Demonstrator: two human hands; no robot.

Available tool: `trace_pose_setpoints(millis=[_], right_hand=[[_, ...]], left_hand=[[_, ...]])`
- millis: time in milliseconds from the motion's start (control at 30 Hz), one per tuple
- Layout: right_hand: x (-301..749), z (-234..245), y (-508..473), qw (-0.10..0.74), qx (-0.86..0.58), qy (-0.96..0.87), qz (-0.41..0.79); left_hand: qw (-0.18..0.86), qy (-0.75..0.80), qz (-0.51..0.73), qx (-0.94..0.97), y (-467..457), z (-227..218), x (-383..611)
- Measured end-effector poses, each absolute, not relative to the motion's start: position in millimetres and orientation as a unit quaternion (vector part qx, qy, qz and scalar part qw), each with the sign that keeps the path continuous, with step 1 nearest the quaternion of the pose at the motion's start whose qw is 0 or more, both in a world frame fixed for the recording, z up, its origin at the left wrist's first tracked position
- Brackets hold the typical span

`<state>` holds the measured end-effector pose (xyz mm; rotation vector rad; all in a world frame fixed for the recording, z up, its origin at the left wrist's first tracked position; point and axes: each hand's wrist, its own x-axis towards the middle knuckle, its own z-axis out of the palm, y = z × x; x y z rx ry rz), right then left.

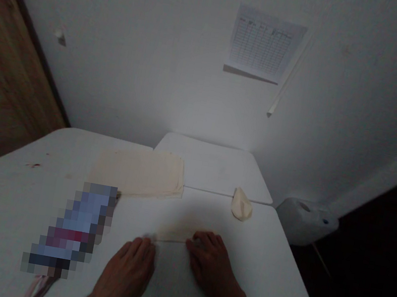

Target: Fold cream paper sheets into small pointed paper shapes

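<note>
A narrow cream strip (172, 236), apparently a thin folded sheet, lies flat on the white table between my hands. I cannot tell whether it is cloth or another material. At its left end, the curled fingers of my left hand (129, 269) are closed and press down. My right hand (211, 263) has its fingers bent and closed over the strip's right end; the fingertips are partly hidden. Beyond the hands, to the left, lies a flat stack of cream sheets (140, 171). A small folded cream piece (241, 205) rests at the right.
A blurred-out flat object (77, 224) with a strap lies left of my left hand. The white table (257, 271) meets a white board (214, 166) against the wall. A printed sheet (263, 44) hangs above. Beyond the right edge stands a white plastic container (300, 223).
</note>
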<state>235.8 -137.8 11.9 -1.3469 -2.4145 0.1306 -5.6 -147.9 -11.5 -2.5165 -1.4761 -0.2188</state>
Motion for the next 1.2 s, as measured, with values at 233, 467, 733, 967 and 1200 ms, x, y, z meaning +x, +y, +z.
trace_pose_setpoints(millis=[233, 467, 733, 967, 1200], right_hand=[[234, 13, -139, 0.18, -0.48, -0.858, 0.037], [230, 14, -140, 0.161, -0.493, -0.854, 0.034], [231, 11, -147, 0.172, -0.531, -0.83, 0.018], [266, 0, -156, 0.178, -0.582, -0.793, -0.026], [289, -10, -161, 0.192, -0.611, -0.764, -0.072]], left_hand=[[0.055, -0.35, -0.148, -0.923, -129, -6, 3], [-0.025, -0.335, -0.131, -0.933, -128, 2, 4], [0.027, -0.356, -0.149, -0.922, -133, -3, 3], [0.083, -0.403, -0.142, -0.9, -141, -5, -11], [0.104, -0.463, -0.12, -0.872, -144, -12, -13]])
